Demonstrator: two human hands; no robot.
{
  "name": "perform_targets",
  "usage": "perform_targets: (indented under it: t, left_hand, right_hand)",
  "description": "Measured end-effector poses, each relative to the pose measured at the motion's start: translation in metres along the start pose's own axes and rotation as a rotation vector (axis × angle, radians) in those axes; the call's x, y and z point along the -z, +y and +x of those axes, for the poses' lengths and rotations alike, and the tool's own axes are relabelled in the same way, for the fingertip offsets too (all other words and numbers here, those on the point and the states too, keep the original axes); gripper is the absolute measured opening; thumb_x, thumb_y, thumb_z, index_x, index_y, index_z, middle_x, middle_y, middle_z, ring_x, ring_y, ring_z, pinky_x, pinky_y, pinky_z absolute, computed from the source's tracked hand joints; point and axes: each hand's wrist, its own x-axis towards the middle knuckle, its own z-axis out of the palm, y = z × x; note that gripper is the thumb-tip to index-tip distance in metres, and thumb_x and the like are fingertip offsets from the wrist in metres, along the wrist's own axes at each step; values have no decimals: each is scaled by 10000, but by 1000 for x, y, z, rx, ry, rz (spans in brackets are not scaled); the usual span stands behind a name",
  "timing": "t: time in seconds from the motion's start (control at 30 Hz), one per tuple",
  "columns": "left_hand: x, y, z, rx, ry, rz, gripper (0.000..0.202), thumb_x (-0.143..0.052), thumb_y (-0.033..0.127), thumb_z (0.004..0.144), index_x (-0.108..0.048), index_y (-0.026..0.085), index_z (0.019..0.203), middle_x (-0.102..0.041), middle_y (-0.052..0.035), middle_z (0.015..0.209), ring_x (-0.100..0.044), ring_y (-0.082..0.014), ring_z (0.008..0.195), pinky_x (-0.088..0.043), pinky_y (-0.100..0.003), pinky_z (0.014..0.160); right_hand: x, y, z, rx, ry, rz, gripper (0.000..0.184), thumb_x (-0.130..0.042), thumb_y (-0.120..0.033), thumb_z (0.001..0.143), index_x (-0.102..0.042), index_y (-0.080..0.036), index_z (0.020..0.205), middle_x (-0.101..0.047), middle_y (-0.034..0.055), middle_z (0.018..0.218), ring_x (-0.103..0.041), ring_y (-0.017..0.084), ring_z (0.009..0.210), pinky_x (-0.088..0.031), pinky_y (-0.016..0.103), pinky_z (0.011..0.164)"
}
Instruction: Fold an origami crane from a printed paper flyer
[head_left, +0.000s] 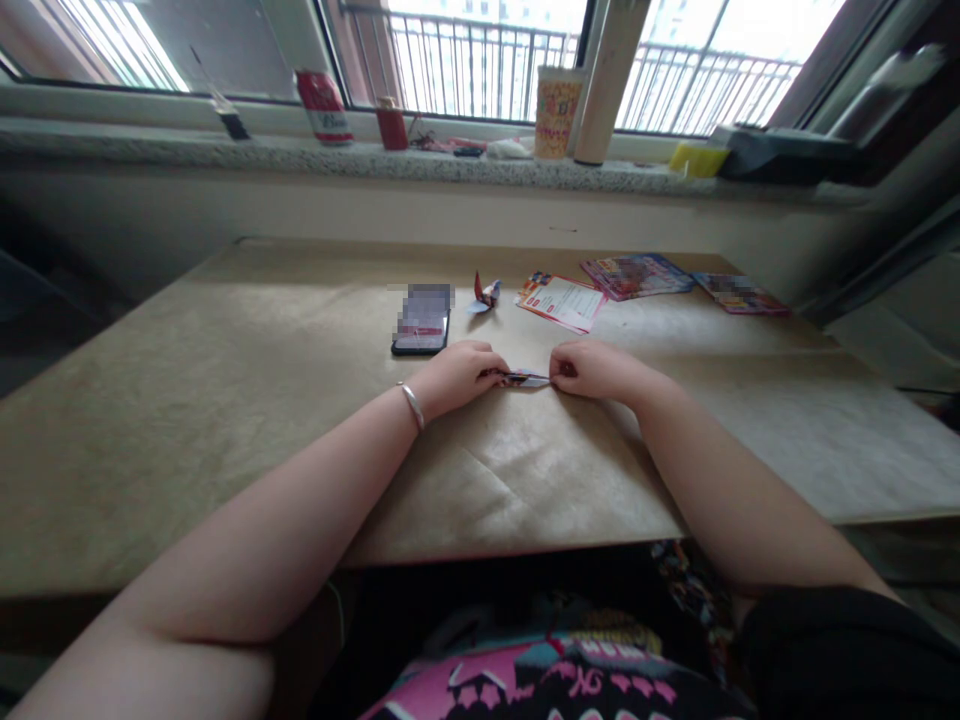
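Two bare hands meet low over a tan surface [262,400], close together, each with fingers drawn in to a pinch. The left hand [466,375], a silver bracelet [412,405] at its wrist, grips one end of a small, narrow piece of folded paper [528,380]; the right hand [596,368], fingers curled, pinches the other end. The paper lies in the gap between them.

From where I stand, this looks like a folding or creasing step; the next move seems to call for a light, steady pinch at both ends.

Just beyond the left hand lies a phone [424,332]. Past the gap sits a small folded paper figure [486,296]. Beyond the right hand are printed sheets [561,303] and, farther off, colourful cards [637,275].
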Motion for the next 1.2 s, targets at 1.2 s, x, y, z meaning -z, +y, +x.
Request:
perform_targets:
  t: [1.2]
  left_hand:
    - [-11,3,0,-101,86,-107,116,-596,233,870,-687,177,915,-668,-69,934,-600,-189,903,-469,-302,844]
  right_hand:
    - [-23,-11,12,-101,281,279,120,-667,-298,807,-741,-205,785,-721,12,747,-608,133,696,-407,244,642]
